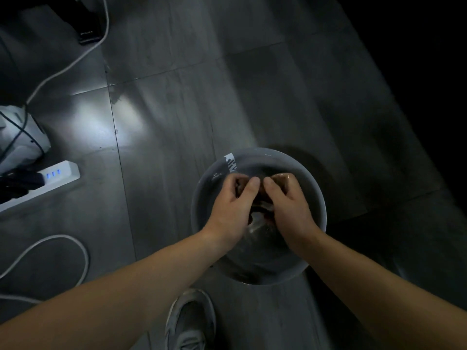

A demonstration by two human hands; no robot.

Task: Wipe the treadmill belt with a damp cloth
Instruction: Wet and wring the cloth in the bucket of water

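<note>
A round grey basin [319, 198] with water in it stands on the grey tiled floor, low and right of centre. Both my hands are inside it, holding a brown cloth [279, 177] between them. My left hand [233, 207] grips the cloth's left part with curled fingers. My right hand [288, 208] grips its right part, thumbs almost touching. Most of the cloth is hidden under my hands, and a wet fold [262, 210] shows between my palms. No treadmill belt shows in this view.
A white power strip [60, 176] with blue lights lies at the left, with black plugs and a white device [20, 135] behind it. White cables [75, 251] loop over the floor at the left. My shoe [192, 322] stands just below the basin. The right side is dark.
</note>
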